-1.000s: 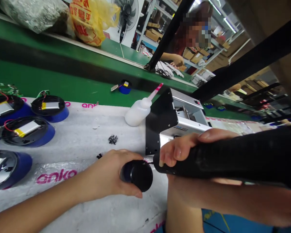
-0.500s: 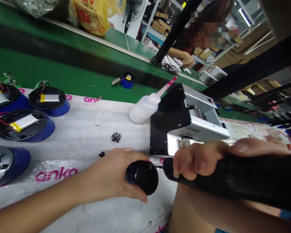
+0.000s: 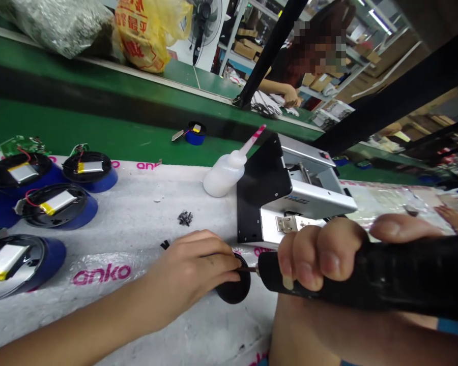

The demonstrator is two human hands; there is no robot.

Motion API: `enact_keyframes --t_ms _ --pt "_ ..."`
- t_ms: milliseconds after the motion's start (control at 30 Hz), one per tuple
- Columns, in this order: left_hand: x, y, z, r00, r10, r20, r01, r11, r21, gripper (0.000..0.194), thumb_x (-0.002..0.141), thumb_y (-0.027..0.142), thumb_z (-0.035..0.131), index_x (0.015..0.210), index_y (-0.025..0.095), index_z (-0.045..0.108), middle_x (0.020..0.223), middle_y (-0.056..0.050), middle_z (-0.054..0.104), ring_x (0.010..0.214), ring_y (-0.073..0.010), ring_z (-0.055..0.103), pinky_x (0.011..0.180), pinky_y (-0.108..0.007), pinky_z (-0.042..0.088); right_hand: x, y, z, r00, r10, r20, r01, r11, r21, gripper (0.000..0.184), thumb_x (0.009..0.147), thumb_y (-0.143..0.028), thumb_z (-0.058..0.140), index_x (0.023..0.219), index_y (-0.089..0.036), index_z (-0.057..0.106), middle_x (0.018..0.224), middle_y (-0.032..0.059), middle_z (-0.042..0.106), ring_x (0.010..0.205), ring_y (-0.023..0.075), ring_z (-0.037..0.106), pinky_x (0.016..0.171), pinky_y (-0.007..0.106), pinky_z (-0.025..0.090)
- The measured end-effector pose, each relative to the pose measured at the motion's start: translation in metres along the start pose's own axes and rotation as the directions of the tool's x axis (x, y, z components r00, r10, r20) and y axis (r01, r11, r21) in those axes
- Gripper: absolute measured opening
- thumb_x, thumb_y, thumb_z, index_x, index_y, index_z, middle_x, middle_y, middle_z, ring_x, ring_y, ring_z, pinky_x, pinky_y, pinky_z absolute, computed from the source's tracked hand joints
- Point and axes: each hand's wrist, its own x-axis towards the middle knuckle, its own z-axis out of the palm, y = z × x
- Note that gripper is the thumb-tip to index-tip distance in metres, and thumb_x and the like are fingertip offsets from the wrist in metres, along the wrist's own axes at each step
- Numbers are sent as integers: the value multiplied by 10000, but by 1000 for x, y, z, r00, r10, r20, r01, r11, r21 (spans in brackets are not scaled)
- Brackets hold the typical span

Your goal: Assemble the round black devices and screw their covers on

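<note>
My left hand (image 3: 189,267) wraps round a small round black part (image 3: 234,290) and holds it down on the white foam mat (image 3: 137,213). My right hand (image 3: 320,256) grips a thick black electric screwdriver (image 3: 385,277) that lies across the lower right. Its thin bit points left and meets the black part at its right side. A small heap of black screws (image 3: 184,218) lies just beyond my left hand.
Several blue round bases with batteries (image 3: 57,203) sit at the left. A white squeeze bottle (image 3: 225,173) and a silver and black machine (image 3: 293,193) stand behind. A green conveyor (image 3: 99,122) carries one blue unit (image 3: 194,134). Another person's hand (image 3: 290,96) works across it.
My left hand has closed further over the black part and covers most of it. The screwdriver's grip has shifted slightly, with my fingers curled tighter. The view tilted a little.
</note>
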Motion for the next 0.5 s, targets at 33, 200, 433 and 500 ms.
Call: enact_keyframes --t_ms 33,200,433,500 --pt "0 1 1 1000 3 -28 -3 1000 6 174 969 193 584 944 108 734 922 -86 749 847 -189 681 780 -279 559 0 -1 -3 999 -14 29 14 1000 1 177 912 -420 649 915 -249 605 590 -75 596 355 107 491 316 240 439" --pt "-4 1 2 995 -14 -101 9 999 -50 154 966 178 593 961 101 726 873 -84 747 800 -171 692 720 -254 572 -3 -5 -8 992 -120 44 121 993 -5 134 899 -354 680 960 -256 612 596 -82 584 352 96 479 300 218 401" --pt "-4 3 2 989 -74 -127 65 996 -67 97 925 175 663 877 163 747 837 -25 758 755 -151 688 708 -252 555 -9 -21 7 1000 8 6 -7 998 -70 297 758 -471 787 859 -267 596 625 -87 624 413 114 525 360 262 453" --pt "-3 5 2 989 -70 -130 63 996 -58 95 916 169 674 857 158 747 808 -23 753 732 -149 686 689 -249 548 -8 -22 2 999 18 32 -16 999 -51 298 759 -485 774 872 -271 600 637 -78 643 415 123 533 365 272 457"
